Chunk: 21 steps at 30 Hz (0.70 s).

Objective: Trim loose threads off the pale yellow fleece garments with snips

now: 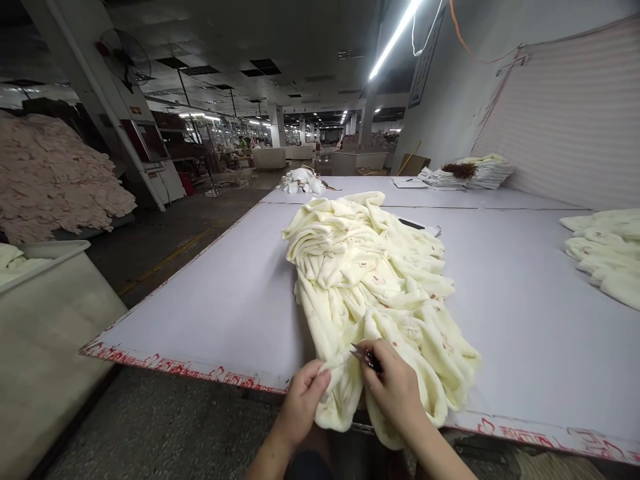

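A heap of pale yellow plush garments [360,267] with small printed figures lies before me, its near end hanging over the table's front edge. At that hanging end, my left hand [303,397] is closed, thumb and fingers pinching the edge of the cloth. Just to the right, my right hand [395,387] wraps round a small pair of dark thread snips [367,357]. Their pointed tips face left, toward the pinched cloth. Most of the snips' body is hidden in my fingers, and I cannot tell whether the blades touch the fabric.
The garments rest on a broad pale table [225,287] with red-marked edges. More yellow cloth [607,250] lies at right. White scraps [301,180] and stacked papers [443,179] sit at the back. Left of the table stand a white bin [55,333] and a pink cloth mound [55,180].
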### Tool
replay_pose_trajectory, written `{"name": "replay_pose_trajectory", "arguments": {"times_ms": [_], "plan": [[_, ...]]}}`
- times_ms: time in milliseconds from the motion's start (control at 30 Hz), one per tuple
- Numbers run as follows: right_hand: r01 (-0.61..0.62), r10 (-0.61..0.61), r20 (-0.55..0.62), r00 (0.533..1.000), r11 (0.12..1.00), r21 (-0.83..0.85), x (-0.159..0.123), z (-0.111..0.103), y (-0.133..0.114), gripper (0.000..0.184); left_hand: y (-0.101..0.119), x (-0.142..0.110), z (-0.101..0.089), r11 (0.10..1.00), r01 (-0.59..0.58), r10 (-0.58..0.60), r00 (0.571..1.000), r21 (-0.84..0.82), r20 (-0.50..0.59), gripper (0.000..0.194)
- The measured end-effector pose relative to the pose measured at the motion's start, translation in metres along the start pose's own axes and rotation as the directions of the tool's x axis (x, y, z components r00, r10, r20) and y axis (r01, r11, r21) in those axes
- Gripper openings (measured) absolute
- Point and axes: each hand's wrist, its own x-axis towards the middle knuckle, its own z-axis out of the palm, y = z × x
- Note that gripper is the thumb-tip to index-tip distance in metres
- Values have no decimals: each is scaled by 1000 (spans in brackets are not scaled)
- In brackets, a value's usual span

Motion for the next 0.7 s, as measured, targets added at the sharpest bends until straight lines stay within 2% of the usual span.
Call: {"name": "replay_pose_trajectory", "arguments": {"times_ms": [67, 100, 167, 233, 333, 433, 600, 700], "plan": [[-56, 56, 27, 998, 998, -17, 9, 0, 0, 17, 6, 3, 0, 961, 147, -143, 989, -235, 33, 29], [-84, 86, 61, 994, 996, -22, 12, -1, -2, 13, 8, 4, 0, 928, 178, -178, 984, -328, 30, 30], [-131, 131, 144, 981, 991, -5, 13, -5, -5, 3, 12, 6, 0, 879, 190, -197, 980, -438, 29, 30], [-135, 117, 226, 967, 989, 65, 9, -11, -9, 8, 13, 6, 1, 844, 208, -198, 977, -495, 72, 30], [-88, 39, 279, 959, 982, 166, 1, -21, -16, 19, 13, 6, 3, 808, 221, -196, 975, -546, 105, 33], [-47, -7, 269, 963, 980, 192, -2, -23, -19, 23, 14, 6, 5, 796, 223, -193, 975, -563, 112, 34], [-72, 30, 198, 980, 975, 210, 3, -17, -14, 28, 20, 9, 7, 838, 221, -166, 974, -500, 153, 29], [-73, 33, 196, 980, 977, 201, 2, -17, -8, 24, 21, 12, 6, 853, 224, -160, 972, -472, 172, 26]]}}
